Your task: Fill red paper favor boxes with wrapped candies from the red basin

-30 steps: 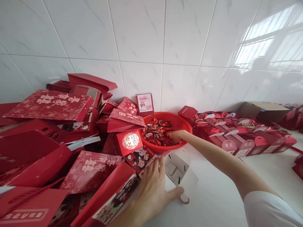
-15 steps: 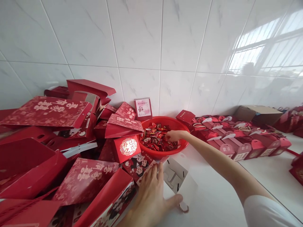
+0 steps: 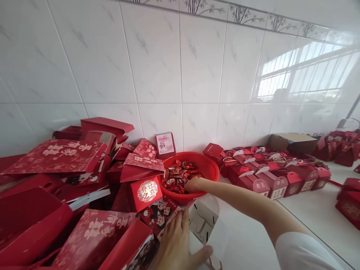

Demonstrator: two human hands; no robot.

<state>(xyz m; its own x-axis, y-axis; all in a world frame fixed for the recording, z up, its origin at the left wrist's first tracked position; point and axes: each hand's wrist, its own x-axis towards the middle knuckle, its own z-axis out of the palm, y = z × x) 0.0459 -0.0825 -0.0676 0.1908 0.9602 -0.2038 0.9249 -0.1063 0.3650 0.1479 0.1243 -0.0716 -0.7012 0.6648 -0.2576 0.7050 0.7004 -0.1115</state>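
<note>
My right hand [image 3: 193, 185] reaches into a red plastic basket [image 3: 211, 168] that holds a heap of candies [image 3: 180, 173] in shiny red wrappers. Its fingers are sunk among them, so whether it grips any is hidden. Below the basket stands a gift box [image 3: 203, 222] with its top open and a white inside with dark slots. My left hand [image 3: 178, 242] holds this box at its left and near sides, fingers stretched along one side and thumb at the near flap. A twisted cord shows beside the thumb.
Red gift boxes and bags [image 3: 70, 157] pile up at the left. Rows of closed red boxes with handles [image 3: 277, 183] stand at the right, a cardboard carton [image 3: 292, 142] behind them. A small picture card box [image 3: 165, 145] leans against the tiled wall [image 3: 157, 75].
My right hand has moved down and nearer, deeper into the candies. The view has tilted up, showing more wall. My left hand stays at the open box.
</note>
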